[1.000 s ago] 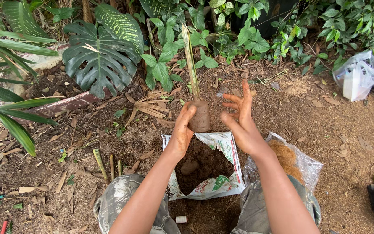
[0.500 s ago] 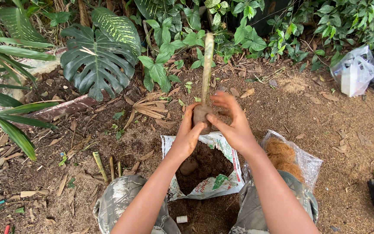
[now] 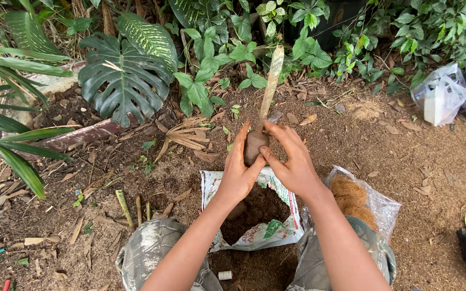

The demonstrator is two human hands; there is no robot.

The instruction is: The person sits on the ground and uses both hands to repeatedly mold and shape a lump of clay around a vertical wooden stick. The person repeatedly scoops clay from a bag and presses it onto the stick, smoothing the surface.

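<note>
Both hands were wrapped around a moist soil ball [image 3: 254,146] packed on the foot of a pale cutting stem [image 3: 271,83]: the left hand [image 3: 238,172] cupped it from seven o'clock, the right hand [image 3: 292,161] pressed in from four o'clock, fingers curled tight. It was held in the air above the open soil bag [image 3: 254,215]. The stem's long axis ran from the ball up toward one o'clock, tip leaning away. Squeezed unevenly, the ball looked likely to crack and crumble off, or the stem could slip loose.
</note>
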